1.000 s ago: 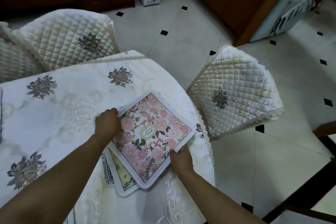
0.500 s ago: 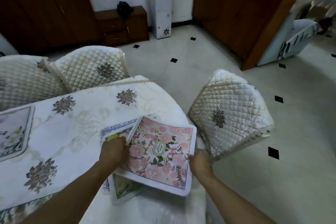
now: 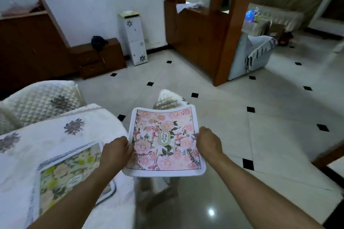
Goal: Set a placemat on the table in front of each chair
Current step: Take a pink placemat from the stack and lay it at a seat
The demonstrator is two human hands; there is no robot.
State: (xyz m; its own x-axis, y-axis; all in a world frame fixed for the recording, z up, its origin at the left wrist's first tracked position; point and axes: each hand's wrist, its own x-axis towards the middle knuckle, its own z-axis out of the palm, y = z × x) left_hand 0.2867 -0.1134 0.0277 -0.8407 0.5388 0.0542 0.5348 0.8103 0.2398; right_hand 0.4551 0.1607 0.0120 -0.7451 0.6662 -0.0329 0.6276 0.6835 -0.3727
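A person is holding a square pink floral placemat with a white border and a small oval label at its centre (image 3: 164, 140) in the lower middle of the frame, clear of the table and hanging over the pale glossy tiled floor with small black diamond insets (image 3: 251, 121). The left hand (image 3: 116, 151) is gripping the mat's left edge, its fingers curled and pressed together around the border with the thumb lying on the printed face; the right hand (image 3: 208, 140) is pinching the right edge, the thumb on top and the other fingers hidden beneath the mat. The mat is sagging slightly along its near edge and is covering most of a cream quilted chair cover (image 3: 167, 100), whose top is peeking out just above the mat's far edge. In the lower left of the frame, a table draped in a white embroidered cloth with dark flower motifs (image 3: 55, 132) is carrying a second placemat, a green and cream floral one with a blue-striped border (image 3: 70, 174), which is lying flat near the table's edge and is partly hidden by the left forearm. At the left edge of the frame, another cream quilted chair back (image 3: 41, 100) is standing just behind the table. In the upper middle, a tall white cabinet with flower decals (image 3: 133, 40) is standing against the wall beside a low brown wooden drawer unit (image 3: 98, 59).
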